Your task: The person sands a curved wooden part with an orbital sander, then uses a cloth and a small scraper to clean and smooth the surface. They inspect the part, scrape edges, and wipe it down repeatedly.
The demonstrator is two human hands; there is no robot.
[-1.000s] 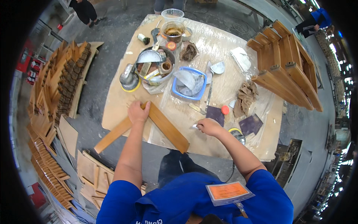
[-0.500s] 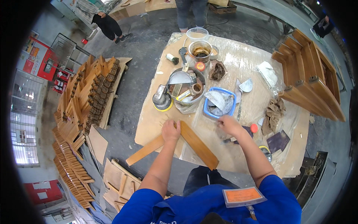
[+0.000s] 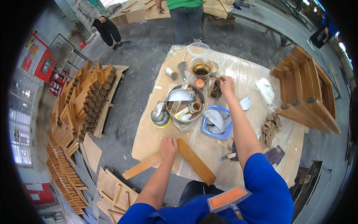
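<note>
My left hand (image 3: 169, 146) is closed round the end of an angled wooden piece near the table's front edge. One flat brown arm of the wooden piece (image 3: 196, 161) slants toward me on the right, and its paler arm runs off to the left. Farther out, my right hand (image 3: 226, 86) has its fingers curled at the edge of a crumpled dark brown rag (image 3: 214, 90), which lies on the table. Left of the rag are a tub of dark brown stain (image 3: 200, 68) and a small red-lidded jar (image 3: 200, 83).
A metal bowl of tools (image 3: 186, 106), a sander (image 3: 160, 115) and a blue basket (image 3: 217, 122) stand mid-table. Wooden shelving (image 3: 307, 89) stands at the right, and stacked wooden parts (image 3: 85, 100) lie at the left. A person in green (image 3: 185, 18) stands beyond the table.
My right hand has moved away from the area in front of the blue basket, forward to the brown rag. My left hand still holds the wooden piece. The whole view has tilted up slightly.
</note>
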